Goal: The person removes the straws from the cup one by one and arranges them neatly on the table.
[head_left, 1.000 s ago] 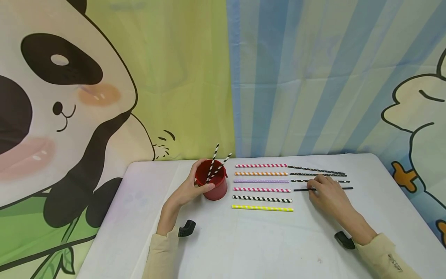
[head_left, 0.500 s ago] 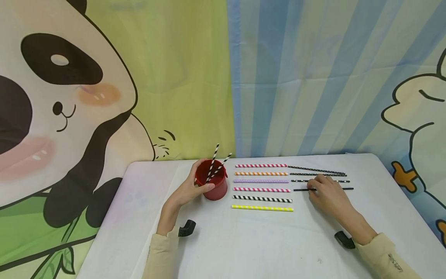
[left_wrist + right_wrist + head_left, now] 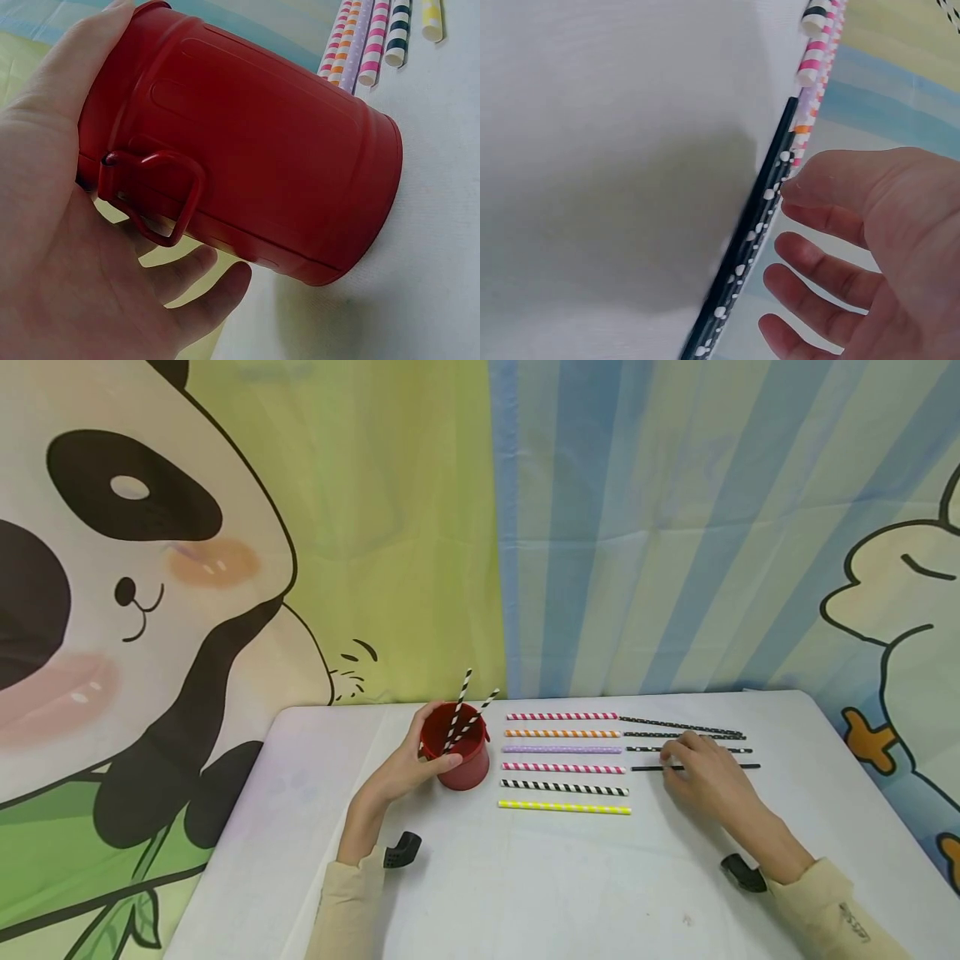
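My left hand (image 3: 401, 768) grips a small red metal bucket (image 3: 472, 768) by its rim, thumb on the near side. In the left wrist view the bucket's side handle (image 3: 191, 195) hangs near my palm. Two black-and-white striped paper straws (image 3: 458, 703) lean inside the bucket. My right hand (image 3: 708, 781) hovers over the right-hand row, its fingers loosely bent and holding nothing. Below it lies a plain black straw (image 3: 750, 766). Just beyond that is a black straw with white dots (image 3: 740, 270), close to my thumb in the right wrist view.
Between the hands lie several straws in a column: pink-striped (image 3: 562, 717), orange-striped (image 3: 562, 734), lilac dotted (image 3: 562, 750), black-striped (image 3: 562, 787) and yellow (image 3: 562, 807). More dark dotted straws (image 3: 682, 725) lie at the back right. A printed curtain (image 3: 420, 527) hangs behind the white table (image 3: 562, 893).
My right hand has moved slightly back and up from the plain black straw, which stays on the table. The left hand and bucket look unmoved.
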`<state>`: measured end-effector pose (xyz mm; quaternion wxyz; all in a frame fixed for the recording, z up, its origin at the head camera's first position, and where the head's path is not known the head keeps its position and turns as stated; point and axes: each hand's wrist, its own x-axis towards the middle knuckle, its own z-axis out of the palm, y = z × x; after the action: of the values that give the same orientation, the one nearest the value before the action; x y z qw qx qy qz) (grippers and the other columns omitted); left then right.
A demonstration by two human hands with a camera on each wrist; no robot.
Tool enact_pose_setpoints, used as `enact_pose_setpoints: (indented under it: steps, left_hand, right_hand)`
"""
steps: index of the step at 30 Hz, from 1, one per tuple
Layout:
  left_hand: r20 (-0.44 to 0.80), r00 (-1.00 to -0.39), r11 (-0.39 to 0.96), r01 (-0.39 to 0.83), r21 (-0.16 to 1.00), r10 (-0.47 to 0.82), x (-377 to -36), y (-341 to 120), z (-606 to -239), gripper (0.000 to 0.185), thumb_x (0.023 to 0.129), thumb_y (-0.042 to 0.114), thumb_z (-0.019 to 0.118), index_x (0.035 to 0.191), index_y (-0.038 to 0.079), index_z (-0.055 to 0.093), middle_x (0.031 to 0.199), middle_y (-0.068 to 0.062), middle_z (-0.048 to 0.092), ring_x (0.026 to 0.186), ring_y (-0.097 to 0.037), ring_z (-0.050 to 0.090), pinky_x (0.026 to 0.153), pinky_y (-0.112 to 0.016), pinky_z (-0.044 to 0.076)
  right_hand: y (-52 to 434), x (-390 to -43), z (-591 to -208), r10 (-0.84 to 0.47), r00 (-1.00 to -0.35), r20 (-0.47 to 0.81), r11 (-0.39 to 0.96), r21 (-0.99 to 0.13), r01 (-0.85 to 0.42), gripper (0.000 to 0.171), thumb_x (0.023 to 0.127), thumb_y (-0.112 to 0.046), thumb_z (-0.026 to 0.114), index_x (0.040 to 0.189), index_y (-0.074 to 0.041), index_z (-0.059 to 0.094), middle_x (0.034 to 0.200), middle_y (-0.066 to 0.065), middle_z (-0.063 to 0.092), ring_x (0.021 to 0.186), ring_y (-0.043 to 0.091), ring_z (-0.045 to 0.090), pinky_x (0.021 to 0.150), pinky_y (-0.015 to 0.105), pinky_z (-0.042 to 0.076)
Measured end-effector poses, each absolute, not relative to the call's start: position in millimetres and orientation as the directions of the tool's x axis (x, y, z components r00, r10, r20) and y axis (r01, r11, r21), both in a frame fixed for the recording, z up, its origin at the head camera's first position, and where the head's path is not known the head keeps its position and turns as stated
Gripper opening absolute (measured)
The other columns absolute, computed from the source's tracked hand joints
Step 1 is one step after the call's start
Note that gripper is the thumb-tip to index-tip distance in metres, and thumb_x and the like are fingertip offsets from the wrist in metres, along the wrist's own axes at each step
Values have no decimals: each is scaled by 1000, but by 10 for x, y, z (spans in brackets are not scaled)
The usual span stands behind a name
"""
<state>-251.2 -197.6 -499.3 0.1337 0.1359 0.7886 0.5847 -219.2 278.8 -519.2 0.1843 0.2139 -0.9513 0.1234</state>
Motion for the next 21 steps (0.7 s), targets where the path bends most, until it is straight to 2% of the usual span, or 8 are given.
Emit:
enact_pose_setpoints:
  steps: [6, 12, 21]
  left_hand:
    - [-58, -929, 287, 53, 957, 366, -2512, -1974, -4987, 87, 89, 31, 77, 153, 40, 19, 155, 2, 34, 145, -27, 32, 114, -59, 36]
    - [-60, -925, 281, 52, 958, 375, -2519, -1972, -5000, 88, 89, 32, 77, 154, 40, 18, 155, 2, 33, 146, -27, 30, 114, -59, 35]
    - [-55, -928, 279, 54, 959, 369, -2512, -1980, -5002, 86, 89, 31, 76, 152, 45, 19, 155, 3, 33, 146, -26, 30, 115, -59, 33]
  right_hand:
    - [2752, -2218, -5135, -397, -814, 425, 848, -171, -502, 20, 75, -4, 81, 90, -11, 70, 89, 7, 64, 76, 26, 59, 67, 46, 48]
    - [2688, -2222, -5029, -387, -861, 330, 851, -231, -471, 19, 78, -4, 81, 93, -9, 71, 94, 8, 65, 84, 28, 62, 75, 47, 51]
    - [2535, -2233, -4915, -346, -922, 172, 798, -464, -385, 15, 90, -9, 72, 104, -9, 70, 104, 6, 65, 100, 30, 65, 84, 48, 53]
